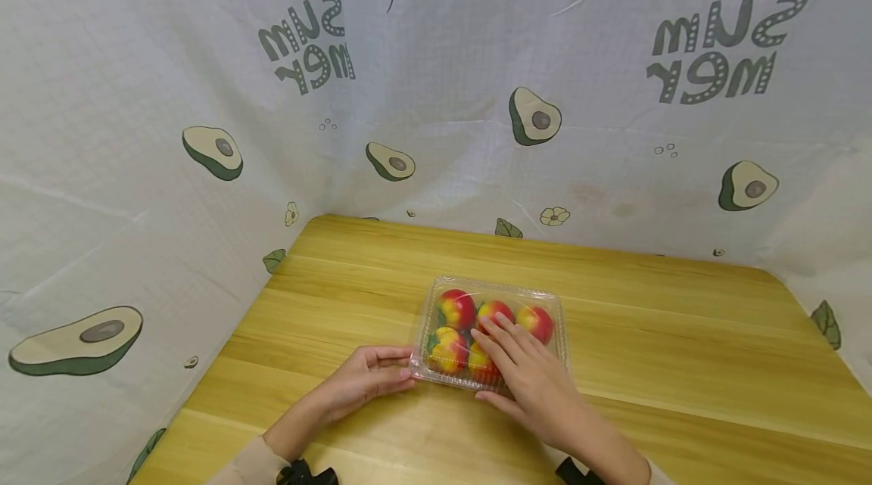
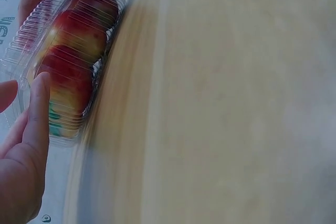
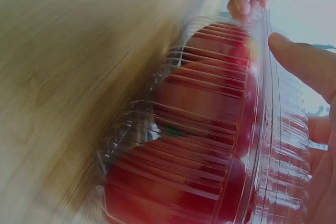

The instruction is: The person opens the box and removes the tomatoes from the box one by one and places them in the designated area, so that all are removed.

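A clear plastic clamshell box [image 1: 502,290] lies flat on the wooden table, its lid down. Several round red-and-yellow fruits that look like peaches [image 1: 457,309] fill it, some with green leaf patches. My left hand [image 1: 357,383] pinches the box's near left corner at the rim between thumb and fingers. Over the near right part of the lid rests my right hand [image 1: 538,387], fingers extended and thumb at the front edge; it hides some fruit. Ribbed side walls of the box show close up in the right wrist view, with the right thumb [image 3: 302,61] beside the rim.
The wooden table [image 1: 681,349] extends to both sides of the box and behind it. A white cloth [image 1: 450,54] printed with avocados and lettering hangs along the back and left side. Black straps [image 1: 306,472] sit at the wrists.
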Tool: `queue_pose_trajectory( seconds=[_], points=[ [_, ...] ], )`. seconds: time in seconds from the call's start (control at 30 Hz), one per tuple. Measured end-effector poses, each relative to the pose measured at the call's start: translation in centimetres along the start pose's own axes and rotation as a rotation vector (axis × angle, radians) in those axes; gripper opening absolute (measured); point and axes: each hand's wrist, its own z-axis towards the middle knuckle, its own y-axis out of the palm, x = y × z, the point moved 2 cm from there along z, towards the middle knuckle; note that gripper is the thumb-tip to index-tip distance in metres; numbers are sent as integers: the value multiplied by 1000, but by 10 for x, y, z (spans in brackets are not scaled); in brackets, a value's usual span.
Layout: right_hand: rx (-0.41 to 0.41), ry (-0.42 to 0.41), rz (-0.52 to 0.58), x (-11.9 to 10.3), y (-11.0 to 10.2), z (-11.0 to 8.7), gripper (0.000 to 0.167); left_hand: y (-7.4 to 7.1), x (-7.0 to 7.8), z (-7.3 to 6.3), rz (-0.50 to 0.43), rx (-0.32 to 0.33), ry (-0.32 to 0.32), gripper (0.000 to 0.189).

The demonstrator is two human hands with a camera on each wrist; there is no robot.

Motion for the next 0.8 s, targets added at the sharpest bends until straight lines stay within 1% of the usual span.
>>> queue_pose_trajectory(
  seconds=[0.17,0.53,0.8],
  points=[
    [7,-8,-2,0,1,1,80,-1,-1,1,4,9,-2,46],
    [10,-24,-16,1,3,2,75,-1,-2,3,-9,2,6,40],
    [18,-47,-26,1,4,2,71,-1,0,2,-16,33,-5,36]
  ],
)
